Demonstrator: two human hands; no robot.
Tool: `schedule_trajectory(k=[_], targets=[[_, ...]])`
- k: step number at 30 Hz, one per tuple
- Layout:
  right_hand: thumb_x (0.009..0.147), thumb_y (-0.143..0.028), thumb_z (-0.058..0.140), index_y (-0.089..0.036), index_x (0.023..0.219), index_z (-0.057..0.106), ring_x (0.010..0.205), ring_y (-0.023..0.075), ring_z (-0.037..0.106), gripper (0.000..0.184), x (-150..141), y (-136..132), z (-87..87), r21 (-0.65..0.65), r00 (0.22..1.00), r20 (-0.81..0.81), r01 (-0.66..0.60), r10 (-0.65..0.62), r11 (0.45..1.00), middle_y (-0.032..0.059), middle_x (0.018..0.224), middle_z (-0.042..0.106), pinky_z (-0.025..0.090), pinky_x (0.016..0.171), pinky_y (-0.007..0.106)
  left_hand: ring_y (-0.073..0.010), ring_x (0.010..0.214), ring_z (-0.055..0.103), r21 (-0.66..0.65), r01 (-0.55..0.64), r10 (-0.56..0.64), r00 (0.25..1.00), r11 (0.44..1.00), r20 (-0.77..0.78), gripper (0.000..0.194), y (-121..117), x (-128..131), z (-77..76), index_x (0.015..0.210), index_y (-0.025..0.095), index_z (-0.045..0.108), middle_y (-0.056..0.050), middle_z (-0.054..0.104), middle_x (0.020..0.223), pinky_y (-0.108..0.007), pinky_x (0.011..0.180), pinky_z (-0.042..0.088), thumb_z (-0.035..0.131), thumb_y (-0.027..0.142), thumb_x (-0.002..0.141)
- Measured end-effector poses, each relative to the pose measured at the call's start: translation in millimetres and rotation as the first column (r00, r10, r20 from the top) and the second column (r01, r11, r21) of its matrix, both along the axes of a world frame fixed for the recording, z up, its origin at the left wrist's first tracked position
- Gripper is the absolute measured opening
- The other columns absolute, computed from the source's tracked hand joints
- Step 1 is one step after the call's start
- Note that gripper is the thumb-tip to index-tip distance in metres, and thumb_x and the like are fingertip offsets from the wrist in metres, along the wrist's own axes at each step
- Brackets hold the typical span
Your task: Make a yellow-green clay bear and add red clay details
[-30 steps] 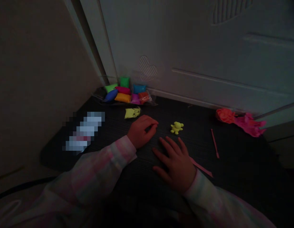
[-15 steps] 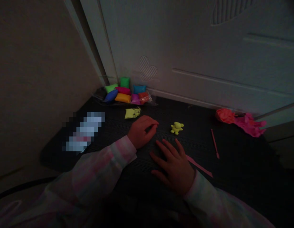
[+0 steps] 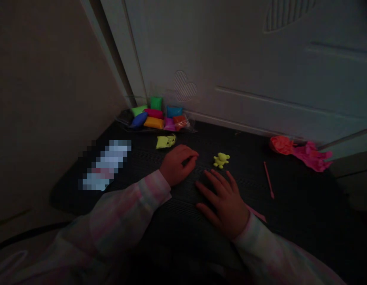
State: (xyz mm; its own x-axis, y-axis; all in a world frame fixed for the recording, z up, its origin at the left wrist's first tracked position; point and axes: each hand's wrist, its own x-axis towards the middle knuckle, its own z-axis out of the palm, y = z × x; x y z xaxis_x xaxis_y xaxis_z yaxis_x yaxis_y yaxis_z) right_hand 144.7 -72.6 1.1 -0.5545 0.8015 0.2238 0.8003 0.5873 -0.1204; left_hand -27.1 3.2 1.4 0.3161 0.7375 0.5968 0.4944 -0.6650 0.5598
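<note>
My left hand (image 3: pixel 179 164) rests on the dark tabletop with its fingers curled and the thumb against the fingertips. Whether anything small sits in that pinch cannot be made out. To the right of it stands a small yellow clay bear (image 3: pixel 221 160), touched by neither hand. Just below the bear, my right hand (image 3: pixel 223 204) lies palm down, fingers spread, holding nothing. Part of a flat pink modelling tool (image 3: pixel 257 213) sticks out from beneath the right hand and wrist; its other end is hidden. Behind my left hand lies an opened yellow clay packet (image 3: pixel 165 141).
A clear bag (image 3: pixel 189 126) of several coloured clay packets (image 3: pixel 153 122) lies against the white panel. A thin pink tool (image 3: pixel 269 180) is on the right, before orange and pink crumpled pieces (image 3: pixel 312 156). A blurred-out pale item (image 3: pixel 107 164) lies left on the table (image 3: pixel 177 221).
My right hand has slid slightly right and up, closer to the bear, covering more of the flat pink tool. My left hand and the bear stay put.
</note>
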Motion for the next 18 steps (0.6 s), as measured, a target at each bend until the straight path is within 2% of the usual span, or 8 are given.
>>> schedule_trajectory(k=[3, 5, 7, 9, 11, 13, 18], targets=[[0.077, -0.036, 0.046, -0.019, 0.107, 0.053, 0.109, 0.0234, 0.042, 0.035, 11, 7, 1.6, 0.056, 0.992, -0.119, 0.043, -0.036, 0.998, 0.0106, 0.116, 0.05, 0.031, 0.092, 0.046, -0.0118, 0.075, 0.055, -0.001, 0.026, -0.026, 0.999, 1.0, -0.024, 0.014, 1, -2, 0.1, 0.08, 0.013, 0.059, -0.005, 0.062, 0.077, -0.027, 0.07, 0.046, 0.048, 0.016, 0.075], [0.078, -0.032, 0.046, -0.016, 0.1, 0.056, 0.097, 0.0207, 0.05, 0.029, 20, 14, 3.6, 0.027, 0.979, -0.18, 0.099, -0.092, 0.995, 0.0106, 0.104, 0.056, 0.04, 0.083, 0.039, -0.0122, 0.077, 0.054, -0.019, 0.115, -0.117, 0.987, 0.993, -0.108, 0.014, 3, -6, 2.7, 0.081, 0.014, 0.06, -0.005, 0.062, 0.079, -0.027, 0.07, 0.045, 0.05, 0.019, 0.074], [0.079, -0.029, 0.045, -0.017, 0.093, 0.058, 0.086, 0.0173, 0.054, 0.023, 28, 20, 7.1, -0.085, 0.968, -0.209, 0.124, -0.14, 0.989, 0.008, 0.092, 0.059, 0.045, 0.076, 0.034, -0.0128, 0.077, 0.053, -0.078, 0.241, -0.253, 0.936, 0.967, -0.244, 0.012, 4, -10, 7.2, 0.078, 0.017, 0.062, -0.003, 0.062, 0.078, -0.027, 0.07, 0.043, 0.053, 0.023, 0.072], [0.079, -0.027, 0.044, -0.018, 0.085, 0.058, 0.078, 0.0147, 0.056, 0.018, 36, 24, 12.0, -0.248, 0.966, -0.187, 0.13, -0.178, 0.96, 0.0048, 0.083, 0.059, 0.046, 0.071, 0.03, -0.0136, 0.078, 0.052, -0.163, 0.319, -0.357, 0.858, 0.934, -0.37, 0.01, 4, -14, 11.9, 0.073, 0.02, 0.064, -0.001, 0.061, 0.076, -0.028, 0.069, 0.04, 0.056, 0.027, 0.07], [0.078, -0.028, 0.046, -0.019, 0.08, 0.058, 0.072, 0.0131, 0.056, 0.015, 43, 26, 17.3, -0.392, 0.969, -0.131, 0.145, -0.211, 0.909, 0.0027, 0.078, 0.058, 0.047, 0.067, 0.028, -0.014, 0.079, 0.05, -0.229, 0.339, -0.408, 0.796, 0.913, -0.448, 0.009, 4, -16, 14.6, 0.071, 0.024, 0.065, 0.0, 0.061, 0.075, -0.028, 0.068, 0.036, 0.058, 0.03, 0.069], [0.076, -0.031, 0.048, -0.02, 0.079, 0.058, 0.068, 0.0126, 0.056, 0.015, 50, 27, 21.4, -0.48, 0.966, -0.071, 0.184, -0.247, 0.858, 0.0018, 0.077, 0.057, 0.047, 0.063, 0.028, -0.0143, 0.08, 0.049, -0.268, 0.336, -0.428, 0.758, 0.903, -0.492, 0.009, 2, -16, 14.2, 0.073, 0.026, 0.065, 0.001, 0.06, 0.077, -0.028, 0.067, 0.033, 0.059, 0.031, 0.068], [0.073, -0.038, 0.051, -0.019, 0.078, 0.057, 0.064, 0.0128, 0.054, 0.021, 59, 25, 24.7, -0.576, 0.966, 0.032, 0.228, -0.258, 0.785, 0.0017, 0.073, 0.057, 0.044, 0.058, 0.027, -0.0133, 0.078, 0.048, -0.329, 0.329, -0.462, 0.712, 0.885, -0.529, 0.007, 1, -13, 7.8, 0.073, 0.027, 0.064, 0.003, 0.06, 0.076, -0.027, 0.065, 0.03, 0.059, 0.029, 0.069]])
